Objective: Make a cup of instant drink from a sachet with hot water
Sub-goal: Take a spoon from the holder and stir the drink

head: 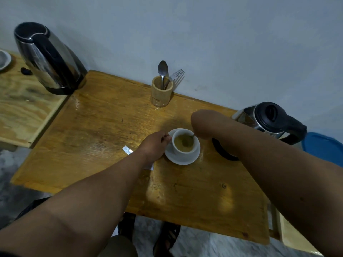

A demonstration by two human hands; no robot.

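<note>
A white cup (182,147) full of light brown drink stands on a white saucer (182,160) in the middle of the wooden table (104,130). My left hand (155,144) grips the cup's handle on its left side. My right hand (204,123) hovers just right of the cup and holds a small spoon (188,139) whose bowl dips into the drink. A torn white sachet (127,150) lies on the table left of my left wrist, partly hidden by the arm.
A steel kettle (267,119) sits at the right, off its black base (223,150). A second steel kettle (48,60) stands at the far left. A wooden holder (161,93) with a spoon and fork stands by the wall. A blue lid (323,145) lies at the right edge.
</note>
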